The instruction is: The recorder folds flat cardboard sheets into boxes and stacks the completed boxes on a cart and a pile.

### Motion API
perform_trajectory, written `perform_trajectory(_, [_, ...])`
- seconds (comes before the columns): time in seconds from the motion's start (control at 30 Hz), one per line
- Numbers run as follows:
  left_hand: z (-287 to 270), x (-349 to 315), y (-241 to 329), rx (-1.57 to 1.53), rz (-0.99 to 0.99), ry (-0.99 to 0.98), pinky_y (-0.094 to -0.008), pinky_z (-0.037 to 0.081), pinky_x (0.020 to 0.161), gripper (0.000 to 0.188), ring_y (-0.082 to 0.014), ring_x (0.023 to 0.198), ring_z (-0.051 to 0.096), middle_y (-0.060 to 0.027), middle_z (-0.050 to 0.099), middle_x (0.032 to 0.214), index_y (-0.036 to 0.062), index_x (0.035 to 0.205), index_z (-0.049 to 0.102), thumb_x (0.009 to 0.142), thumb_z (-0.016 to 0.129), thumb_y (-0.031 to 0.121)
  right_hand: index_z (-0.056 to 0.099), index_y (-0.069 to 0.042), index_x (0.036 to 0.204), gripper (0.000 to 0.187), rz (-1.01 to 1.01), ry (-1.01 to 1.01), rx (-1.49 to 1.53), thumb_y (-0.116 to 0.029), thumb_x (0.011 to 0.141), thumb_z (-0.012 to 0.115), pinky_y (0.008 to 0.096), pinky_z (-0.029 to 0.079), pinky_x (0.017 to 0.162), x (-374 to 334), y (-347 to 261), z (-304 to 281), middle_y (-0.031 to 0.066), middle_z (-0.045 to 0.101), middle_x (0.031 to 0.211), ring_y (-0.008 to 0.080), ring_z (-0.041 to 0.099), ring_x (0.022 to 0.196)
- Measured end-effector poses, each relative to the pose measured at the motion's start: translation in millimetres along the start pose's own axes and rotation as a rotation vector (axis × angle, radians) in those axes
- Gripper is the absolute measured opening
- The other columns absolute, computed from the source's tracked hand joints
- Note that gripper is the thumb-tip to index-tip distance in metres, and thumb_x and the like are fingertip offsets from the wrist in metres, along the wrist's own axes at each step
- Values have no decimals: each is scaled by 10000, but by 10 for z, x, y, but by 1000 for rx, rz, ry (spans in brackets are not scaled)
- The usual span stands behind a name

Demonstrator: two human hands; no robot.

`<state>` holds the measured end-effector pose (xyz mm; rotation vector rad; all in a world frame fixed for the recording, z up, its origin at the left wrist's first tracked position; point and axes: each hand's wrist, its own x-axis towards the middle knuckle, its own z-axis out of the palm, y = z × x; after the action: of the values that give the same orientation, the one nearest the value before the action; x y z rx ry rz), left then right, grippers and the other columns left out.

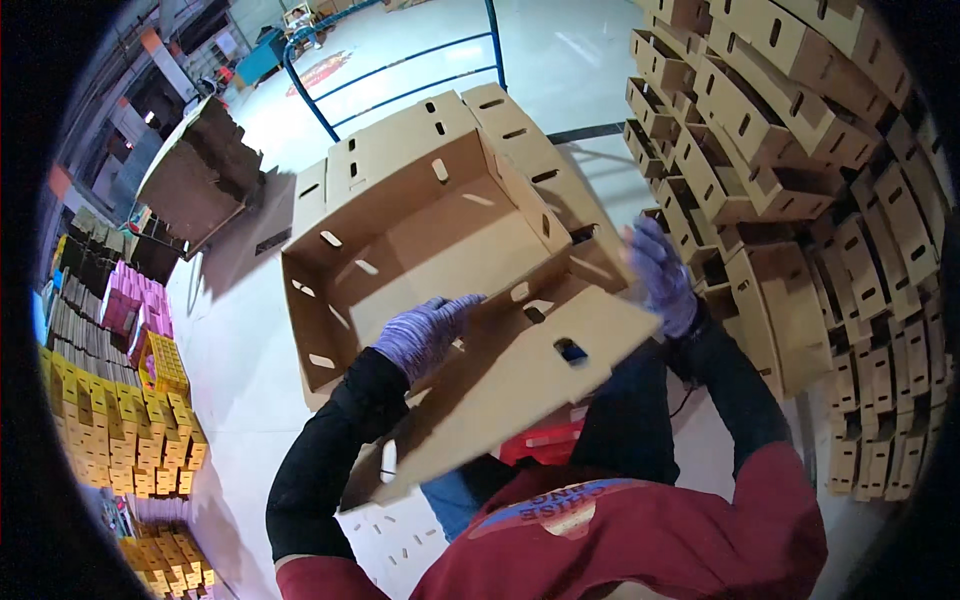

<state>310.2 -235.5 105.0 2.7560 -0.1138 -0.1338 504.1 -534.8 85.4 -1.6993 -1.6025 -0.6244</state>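
A brown cardboard box (430, 235) with oval hand holes lies open before me, its near panel (500, 375) slanting out toward my lap. My left hand (425, 335), in a purple knitted glove, lies along the top of the near side, fingers stretched to the right; its thumb is hidden. Just beyond the box's near right corner, my right hand (662, 275) is raised in a matching glove, its fingers apart and slightly blurred. It appears to hold nothing. Flat cardboard pieces (400, 140) with slots lie under and behind the box.
Stacked cardboard boxes (760, 140) rise along the right. A blue metal rail (400, 70) stands beyond the work. Yellow boxes (120, 425) and pink ones (140, 305) are piled at left, near a dark brown stack (200, 170). Something red (545, 440) sits below the panel.
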Motion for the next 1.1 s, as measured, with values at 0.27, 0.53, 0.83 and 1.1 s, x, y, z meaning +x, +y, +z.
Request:
perform_trajectory(0.27, [-280, 11, -485, -453, 29, -298, -369, 361, 975, 409, -277, 1150, 479, -141, 503, 1250, 150, 1278, 462, 901, 512, 301, 607, -63, 982, 459, 383, -74, 307, -486, 848, 488, 393, 453, 785, 630, 477, 754, 148, 625, 933, 324, 587, 891])
perform_trajectory(0.53, [182, -1954, -528, -1266, -361, 1078, -392, 253, 1052, 713, -255, 1255, 346, -155, 361, 1359, 49, 1390, 211, 880, 447, 488, 585, -11, 927, 542, 561, -14, 237, -530, 867, 439, 400, 439, 637, 672, 497, 928, 176, 609, 754, 351, 590, 733])
perform_trajectory(0.83, [554, -1487, -222, -718, -633, 1474, -251, 303, 554, 446, -93, 595, 370, 16, 464, 641, 22, 759, 544, 897, 471, 440, 579, -6, 998, 595, 722, -91, 124, -562, 864, 419, 408, 449, 687, 398, 217, 686, 178, 619, 851, 301, 605, 819])
perform_trajectory(1.1, [677, -1585, -772, -704, -705, 1360, -300, 417, 774, 400, -149, 817, 519, -59, 576, 902, -22, 1028, 587, 804, 663, 302, 569, -20, 1042, 587, 878, -248, -121, -559, 837, 465, 422, 456, 752, 822, -81, 708, 225, 615, 912, 378, 583, 878])
